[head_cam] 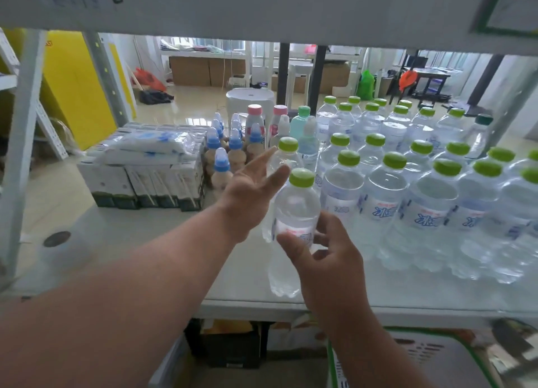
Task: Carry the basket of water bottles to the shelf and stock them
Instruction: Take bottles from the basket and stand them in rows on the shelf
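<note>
A clear water bottle point(294, 210) with a green cap stands at the front of the white shelf point(145, 242), and my right hand point(323, 259) grips its lower half. Just behind it stands another green-capped bottle point(286, 154). My left hand point(250, 189) reaches over the shelf with straight fingers that touch this rear bottle's side. To the right, several rows of the same bottles point(422, 183) fill the shelf. The green-rimmed basket point(454, 333) shows at the bottom right, below the shelf edge; its contents are blurred.
Small blue-capped bottles of brown drink point(221, 160) and taller pink-capped bottles point(254, 119) stand left of the water. Cartons point(139, 183) with wrapped packs on top lie further left. A shelf board runs overhead. Boxes sit under the shelf.
</note>
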